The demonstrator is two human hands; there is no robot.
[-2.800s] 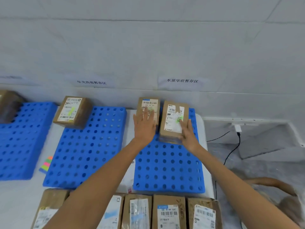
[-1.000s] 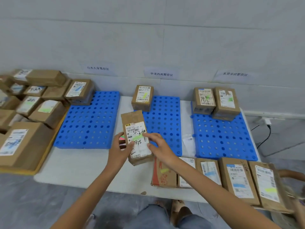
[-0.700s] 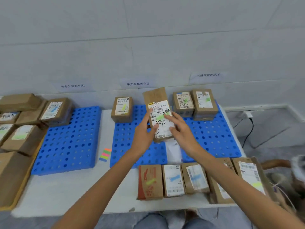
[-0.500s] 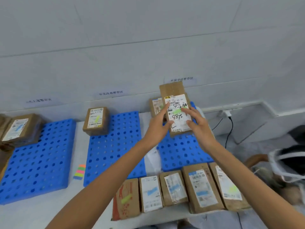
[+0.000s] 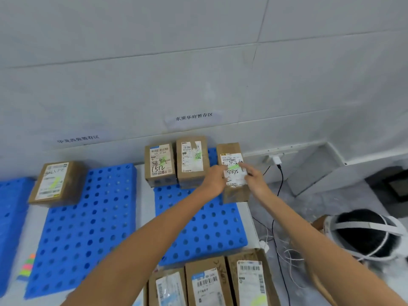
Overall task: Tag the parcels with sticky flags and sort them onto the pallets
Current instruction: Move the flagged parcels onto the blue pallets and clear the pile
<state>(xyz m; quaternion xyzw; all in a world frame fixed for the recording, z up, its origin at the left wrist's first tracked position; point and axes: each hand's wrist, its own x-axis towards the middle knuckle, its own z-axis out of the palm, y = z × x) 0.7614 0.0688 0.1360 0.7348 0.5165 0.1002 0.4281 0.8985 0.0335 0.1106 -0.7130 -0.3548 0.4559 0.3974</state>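
Note:
A brown parcel with a white label marked 8875 and a green sticky flag is at the far right corner of the right blue pallet. My left hand holds its left edge and my right hand holds its right edge. Whether it rests on the pallet or hangs just above it I cannot tell. Two flagged parcels stand side by side to its left, against the wall. A pad of coloured sticky flags lies at the left.
The middle blue pallet carries one flagged parcel at its far left corner. Three labelled parcels lie along the near table edge. Cables hang off the table's right side above a person's head with a white strap.
I carried the 8875 parcel from in front of me rightward and away, down to the far right corner of the right pallet beside the two parcels there.

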